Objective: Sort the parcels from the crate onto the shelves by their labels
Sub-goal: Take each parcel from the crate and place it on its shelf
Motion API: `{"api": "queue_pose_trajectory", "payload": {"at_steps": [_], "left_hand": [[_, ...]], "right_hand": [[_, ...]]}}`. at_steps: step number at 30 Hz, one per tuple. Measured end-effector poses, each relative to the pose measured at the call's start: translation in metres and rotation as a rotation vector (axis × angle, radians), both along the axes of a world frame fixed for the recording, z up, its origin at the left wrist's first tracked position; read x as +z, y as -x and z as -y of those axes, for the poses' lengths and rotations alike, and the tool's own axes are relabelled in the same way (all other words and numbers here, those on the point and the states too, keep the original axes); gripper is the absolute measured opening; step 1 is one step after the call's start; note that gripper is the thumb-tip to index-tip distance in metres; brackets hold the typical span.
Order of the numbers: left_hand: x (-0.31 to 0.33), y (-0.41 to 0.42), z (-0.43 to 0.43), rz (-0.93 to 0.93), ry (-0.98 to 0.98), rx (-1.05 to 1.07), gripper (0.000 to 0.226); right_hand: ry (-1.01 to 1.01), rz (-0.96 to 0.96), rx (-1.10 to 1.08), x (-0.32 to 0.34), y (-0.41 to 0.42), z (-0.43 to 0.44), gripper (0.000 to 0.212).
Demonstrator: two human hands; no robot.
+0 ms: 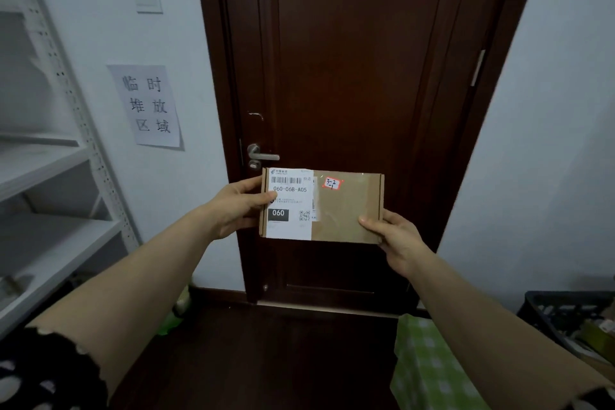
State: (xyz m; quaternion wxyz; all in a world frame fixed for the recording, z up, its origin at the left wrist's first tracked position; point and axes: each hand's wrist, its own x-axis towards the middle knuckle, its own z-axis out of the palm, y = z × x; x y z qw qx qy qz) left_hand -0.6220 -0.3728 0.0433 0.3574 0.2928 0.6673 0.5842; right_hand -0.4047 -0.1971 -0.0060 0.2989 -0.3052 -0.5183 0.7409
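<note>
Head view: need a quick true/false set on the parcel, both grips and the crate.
1. The left grip and right grip both hold the parcel. True.
2. The parcel rests on the shelves. False: it is held up in front of the door.
3. The parcel's small sticker starts 3-2. True.
4. The crate sits at lower left. False: it is at lower right.

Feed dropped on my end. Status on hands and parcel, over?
Left hand grips parcel at left edge, right hand at lower right corner. Parcel up before door, sticker reads 3-2-1. Shelves at left, nothing blocking.
</note>
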Motion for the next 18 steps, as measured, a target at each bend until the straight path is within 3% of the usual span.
{"api": "queue_pose_trajectory", "payload": {"at_steps": [4, 8, 13, 18], "left_hand": [[0.002, 0.01, 0.03, 0.007, 0.024, 0.09, 0.04], [0.002, 0.026, 0.077, 0.029, 0.023, 0.274, 0.044], [0.014, 0.046, 0.15, -0.019, -0.005, 0.618, 0.067], [0.028, 0.061, 0.237, -0.082, 0.034, 0.713, 0.064]], "right_hand": [[-0.06, 0.016, 0.179, 0.005, 0.026, 0.002, 0.049], [-0.059, 0.039, 0.357, 0.0, 0.075, 0.021, 0.057], [-0.023, 0.036, 0.543, -0.009, 0.139, 0.08, 0.054], [-0.049, 0.044, 0.706, -0.003, 0.191, 0.156, 0.036]]}}
